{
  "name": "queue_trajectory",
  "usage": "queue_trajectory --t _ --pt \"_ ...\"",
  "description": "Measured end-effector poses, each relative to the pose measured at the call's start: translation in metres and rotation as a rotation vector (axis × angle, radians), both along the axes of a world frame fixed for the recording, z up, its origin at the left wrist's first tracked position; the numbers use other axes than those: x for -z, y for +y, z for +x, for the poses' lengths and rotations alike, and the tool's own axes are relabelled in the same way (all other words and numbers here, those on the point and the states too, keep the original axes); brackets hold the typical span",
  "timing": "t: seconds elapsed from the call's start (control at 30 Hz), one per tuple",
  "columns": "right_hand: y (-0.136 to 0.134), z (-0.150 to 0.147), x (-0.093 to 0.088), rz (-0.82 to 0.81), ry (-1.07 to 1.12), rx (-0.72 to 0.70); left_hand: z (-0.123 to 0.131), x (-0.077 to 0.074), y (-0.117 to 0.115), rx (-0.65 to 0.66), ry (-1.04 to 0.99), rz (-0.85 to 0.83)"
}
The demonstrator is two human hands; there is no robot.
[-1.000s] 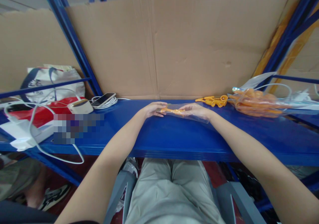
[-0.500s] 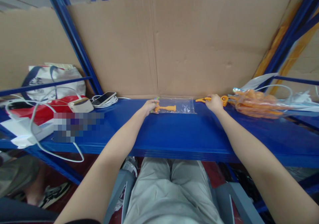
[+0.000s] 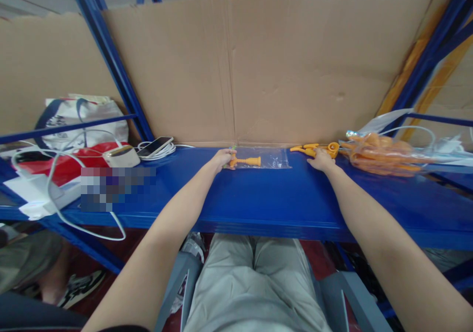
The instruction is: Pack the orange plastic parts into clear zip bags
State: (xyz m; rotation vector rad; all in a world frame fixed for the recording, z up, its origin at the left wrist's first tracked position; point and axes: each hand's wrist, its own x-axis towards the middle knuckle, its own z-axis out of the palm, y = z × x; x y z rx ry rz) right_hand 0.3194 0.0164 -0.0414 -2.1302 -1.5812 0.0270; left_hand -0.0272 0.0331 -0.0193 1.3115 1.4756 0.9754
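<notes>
My left hand [image 3: 223, 158] is closed on the left end of a clear plastic bag [image 3: 275, 158] lying flat near the back of the blue shelf. An orange plastic piece [image 3: 248, 161] with a flared end shows in the bag, its left part close to my fingers. On the right, my right hand [image 3: 322, 160] rests with thumb and fingers apart at the near side of some loose orange plastic parts [image 3: 303, 149]. One of them, a ring-shaped orange part [image 3: 333, 149], shows beyond the knuckles. My fingers hide some of these parts.
A larger clear bag of orange parts [image 3: 386, 154] lies to the right. At left are a phone [image 3: 155, 147] on a coiled white cable, a white charger [image 3: 121, 155], a power strip [image 3: 44, 196] and a cloth bag [image 3: 84, 117]. Cardboard [image 3: 288, 66] walls the back.
My right hand has drawn slightly right and nearer, its fingers spreading and uncovering more of the loose orange parts. My left hand and the flat bag have stayed in place.
</notes>
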Motion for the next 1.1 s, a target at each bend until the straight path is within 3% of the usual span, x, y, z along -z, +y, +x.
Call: queue_trajectory --t 0.3,0.43,0.67,0.9,1.1 --pt "0.001 -0.008 -0.005 0.032 0.03 0.008 -0.001 0.001 0.0 -0.001 0.014 0.015" --pt "0.003 -0.008 -0.009 0.128 0.14 -0.027 -0.003 0.001 0.002 -0.033 0.015 0.04" --pt "0.0 -0.024 -0.022 0.364 0.344 -0.266 -0.01 0.002 0.006 -0.135 -0.002 0.08" --pt "-0.007 -0.034 -0.023 0.297 0.214 -0.425 -0.014 0.003 0.009 -0.185 -0.031 0.098" --pt "-0.013 -0.04 -0.023 0.22 0.327 -0.441 -0.013 0.001 0.007 -0.162 -0.035 0.076"
